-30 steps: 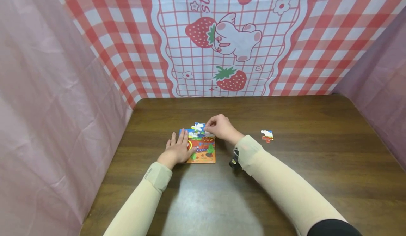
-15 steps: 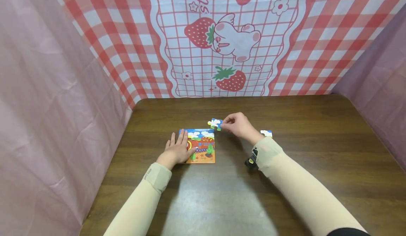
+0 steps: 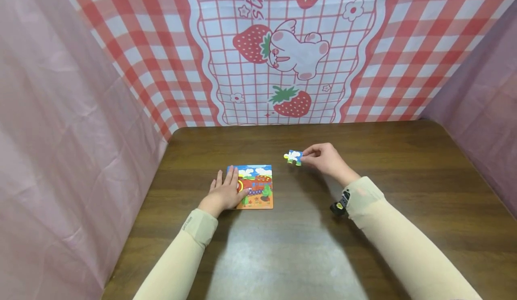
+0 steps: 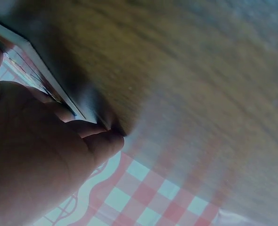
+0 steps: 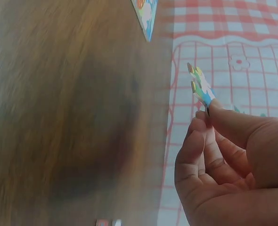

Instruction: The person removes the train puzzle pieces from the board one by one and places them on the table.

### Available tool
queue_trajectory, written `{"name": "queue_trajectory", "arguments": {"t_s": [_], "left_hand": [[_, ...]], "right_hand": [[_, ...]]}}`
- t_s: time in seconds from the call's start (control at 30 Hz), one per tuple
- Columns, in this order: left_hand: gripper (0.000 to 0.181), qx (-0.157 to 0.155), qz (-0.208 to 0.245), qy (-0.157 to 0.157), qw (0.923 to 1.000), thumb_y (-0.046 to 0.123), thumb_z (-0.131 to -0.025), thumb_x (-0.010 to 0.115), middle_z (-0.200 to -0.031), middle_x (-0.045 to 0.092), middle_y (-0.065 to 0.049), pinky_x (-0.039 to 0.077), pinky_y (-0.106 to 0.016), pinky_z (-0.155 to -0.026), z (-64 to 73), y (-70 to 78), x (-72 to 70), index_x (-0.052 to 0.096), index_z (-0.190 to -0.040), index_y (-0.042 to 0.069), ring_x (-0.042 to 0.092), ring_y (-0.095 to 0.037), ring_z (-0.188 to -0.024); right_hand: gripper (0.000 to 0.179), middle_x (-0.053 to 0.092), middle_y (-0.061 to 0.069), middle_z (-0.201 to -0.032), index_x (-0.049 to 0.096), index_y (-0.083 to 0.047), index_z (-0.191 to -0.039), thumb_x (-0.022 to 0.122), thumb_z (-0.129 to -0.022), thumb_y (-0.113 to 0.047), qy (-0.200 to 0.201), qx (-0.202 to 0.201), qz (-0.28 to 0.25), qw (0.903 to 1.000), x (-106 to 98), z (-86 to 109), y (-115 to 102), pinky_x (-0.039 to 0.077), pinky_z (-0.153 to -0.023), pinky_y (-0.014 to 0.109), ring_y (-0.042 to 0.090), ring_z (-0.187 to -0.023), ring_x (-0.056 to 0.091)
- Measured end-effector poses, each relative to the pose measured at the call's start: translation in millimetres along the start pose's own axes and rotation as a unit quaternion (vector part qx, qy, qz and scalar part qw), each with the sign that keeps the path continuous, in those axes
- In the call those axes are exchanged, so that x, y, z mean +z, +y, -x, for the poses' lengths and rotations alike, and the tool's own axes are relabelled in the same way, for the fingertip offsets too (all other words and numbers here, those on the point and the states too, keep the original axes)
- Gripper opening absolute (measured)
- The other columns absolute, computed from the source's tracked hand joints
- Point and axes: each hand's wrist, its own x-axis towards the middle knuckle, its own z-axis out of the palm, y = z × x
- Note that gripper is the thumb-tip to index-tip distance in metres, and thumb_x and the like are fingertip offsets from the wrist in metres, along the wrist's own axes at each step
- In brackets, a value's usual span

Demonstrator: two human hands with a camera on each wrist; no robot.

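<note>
A square jigsaw puzzle (image 3: 260, 188) with a red train, white clouds and orange ground lies left of the table's middle. My left hand (image 3: 222, 195) rests on its left part with the fingers spread out straight, hiding that side of the picture. In the left wrist view, fingers (image 4: 103, 143) lie along the puzzle's edge (image 4: 54, 77). My right hand (image 3: 329, 162) is to the right of the puzzle, apart from it. Between thumb and fingertips it pinches a puzzle piece (image 3: 293, 157), blue, white and green, also seen edge-on in the right wrist view (image 5: 204, 89).
The brown wooden table (image 3: 266, 255) runs back to a red-and-white strawberry cloth (image 3: 278, 58). Pink curtains (image 3: 72, 125) hang at both sides. Small red and white bits (image 5: 102, 222) show at the right wrist view's bottom edge; the head view hides them behind the right hand or arm.
My right hand has moved rightward with the pinched puzzle piece, away from the puzzle's top edge. It now covers the loose piece seen earlier at right. My left hand stays put.
</note>
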Motion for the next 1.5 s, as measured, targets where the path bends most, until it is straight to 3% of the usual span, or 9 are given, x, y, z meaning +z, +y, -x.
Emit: {"name": "queue_trajectory", "arguments": {"t_s": [0.2,0.43,0.77,1.03,1.3,1.5], "left_hand": [[0.087,0.000,0.002,-0.001,1.0000,0.057,-0.106,0.040,-0.169,-0.007,-0.010,0.006,-0.057,-0.119,0.1,-0.1,-0.4,-0.003,-0.163,0.007,-0.006,-0.043,-0.151],[0.087,-0.002,0.001,-0.004,1.0000,0.057,-0.106,0.040,-0.169,-0.008,-0.010,0.006,-0.056,-0.119,-0.4,0.4,-0.9,-0.003,-0.163,0.007,-0.007,-0.043,-0.151],[0.087,0.000,0.002,0.000,1.0000,0.057,-0.106,0.040,-0.169,-0.007,-0.010,0.006,-0.057,-0.119,-0.5,0.0,-1.2,-0.002,-0.163,0.007,-0.006,-0.044,-0.151],[0.086,0.001,0.004,-0.003,1.0000,0.057,-0.106,0.040,-0.169,-0.007,-0.010,0.006,-0.057,-0.119,0.6,0.2,-1.1,-0.002,-0.163,0.007,-0.006,-0.044,-0.151],[0.086,0.001,0.002,-0.002,1.0000,0.057,-0.106,0.039,-0.169,-0.007,-0.011,0.006,-0.057,-0.119,0.6,0.7,-0.3,-0.002,-0.163,0.007,-0.006,-0.044,-0.151],[0.086,0.001,0.000,-0.001,1.0000,0.057,-0.106,0.039,-0.169,-0.007,-0.010,0.007,-0.057,-0.119,0.7,1.1,-0.4,-0.001,-0.163,0.007,-0.005,-0.044,-0.151]], "right_hand": [[0.024,0.074,0.017,-0.095,0.073,0.004,-0.111,0.075,-0.095,-0.013,0.005,0.005,-0.007,0.9999,-13,6.6,11,0.057,-0.075,0.046,0.037,-0.088,0.070],[0.029,0.074,0.019,-0.095,0.072,0.003,-0.118,0.076,-0.094,-0.013,0.005,0.008,0.013,0.9999,-28,11.0,22,0.057,-0.067,0.045,0.041,-0.086,0.070],[0.030,0.074,0.015,-0.092,0.071,0.006,-0.119,0.075,-0.095,-0.013,-0.004,0.023,0.038,0.9990,-45,18.0,35,0.056,-0.063,0.034,0.030,-0.079,0.069],[0.028,0.070,0.009,-0.080,0.074,0.003,-0.116,0.077,-0.093,-0.014,-0.033,0.035,0.071,0.9963,-49,18.3,45,0.047,-0.053,0.030,0.018,-0.064,0.058],[0.026,0.072,0.004,-0.081,0.076,0.002,-0.110,0.078,-0.091,-0.016,-0.051,0.021,0.108,0.9927,-42,16.3,55,0.049,-0.059,0.032,0.017,-0.063,0.060],[0.019,0.071,0.003,-0.083,0.077,0.002,-0.103,0.078,-0.090,-0.013,-0.052,0.008,0.151,0.9872,-37,15.1,51,0.050,-0.064,0.034,0.015,-0.062,0.059]]}}
